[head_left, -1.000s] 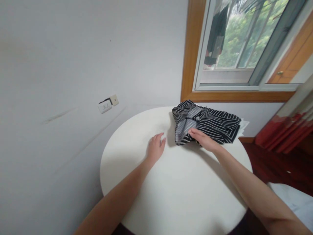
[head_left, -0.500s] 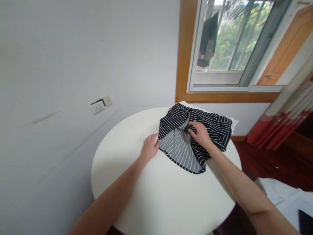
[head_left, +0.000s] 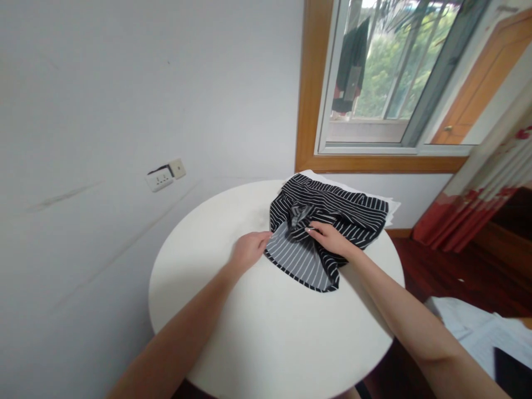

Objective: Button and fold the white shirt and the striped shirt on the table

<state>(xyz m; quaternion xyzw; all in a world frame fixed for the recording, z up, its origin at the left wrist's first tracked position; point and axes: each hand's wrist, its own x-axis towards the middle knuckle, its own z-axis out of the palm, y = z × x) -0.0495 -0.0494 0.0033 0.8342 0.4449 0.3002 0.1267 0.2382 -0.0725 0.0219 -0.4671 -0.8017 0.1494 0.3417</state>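
Observation:
A black garment with white stripes lies bunched on the round white table. Part of it is turned over, so its greyer inner side faces up at the front. My left hand pinches the garment's left edge between thumb and fingers. Closed on a gathered fold near the middle of the cloth is my right hand. A blurred, raised bunch of striped fabric stands just left of its fingertips. The exact kind of garment cannot be made out.
White material shows from under the garment's far and right edges. Beyond the table are the wall with a socket and a wood-framed window. A red and white curtain hangs at right. White papers or cloth lie at lower right.
My left hand has closed on the garment's left edge. My right hand has shifted slightly left and towards me, pulling the middle fabric into a raised bunch.

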